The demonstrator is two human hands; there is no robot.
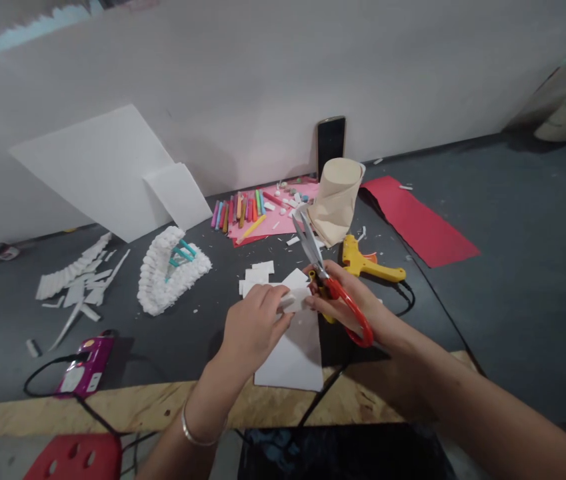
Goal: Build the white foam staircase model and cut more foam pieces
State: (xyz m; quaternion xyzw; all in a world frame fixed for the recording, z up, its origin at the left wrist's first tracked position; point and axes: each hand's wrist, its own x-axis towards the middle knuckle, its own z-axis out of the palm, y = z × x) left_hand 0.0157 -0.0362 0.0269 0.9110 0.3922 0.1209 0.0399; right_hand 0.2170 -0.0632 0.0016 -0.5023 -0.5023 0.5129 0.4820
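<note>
- While I watch from afar, my left hand (255,320) pinches a small white piece (290,303) between thumb and fingers, just above a white sheet (290,363) near the front edge of the dark table (173,353).
- My right hand (347,297) is closed around scissors (333,288) with red handles; their blades stand slightly parted and point away from me, not at the piece. Its fingertips reach the right end of that piece, so both hands seem to steady it.
- Done, as far as I can judge: plenty of cutting. I see small white cut pieces (260,270) just beyond my left hand, and a heap of white strips (75,283) well apart on the left.
- A bumpy white model (155,273) with teal sticks inside stands between that heap and my hands; it looks largely built up, though I cannot tell whether it is finished.
- Left, by my reading: the piece in my fingers is neither between the blades nor set down, and the sheet under my hands looks mostly whole. I cannot tell whether the piece is already trimmed to shape.
- I note the yellow glue gun (377,268) lying on the table just beyond my right hand, held by neither hand.
</note>
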